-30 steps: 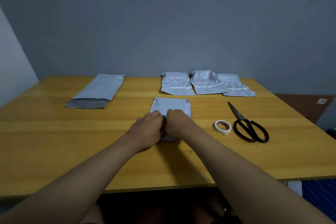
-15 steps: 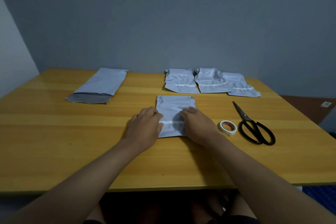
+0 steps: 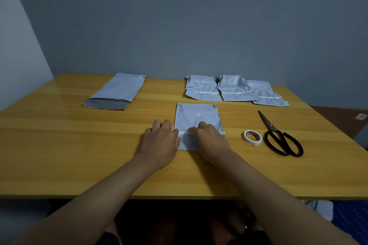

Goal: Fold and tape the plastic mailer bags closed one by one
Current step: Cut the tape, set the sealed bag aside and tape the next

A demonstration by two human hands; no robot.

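My flat left hand (image 3: pixel 159 141) touches the folded pale grey plastic mailer bag (image 3: pixel 196 117) at its left edge. My right hand (image 3: pixel 211 138) presses its white tape strip (image 3: pixel 184 132), fingers loosely bent.

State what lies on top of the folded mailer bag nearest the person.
On the folded mailer bag a white tape strip runs across, and the right hand presses on it. The left hand touches its left edge. The tape under the right hand is hidden.

A folded grey mailer bag (image 3: pixel 196 119) lies flat mid-desk, a white tape strip (image 3: pixel 184 132) across its flap.
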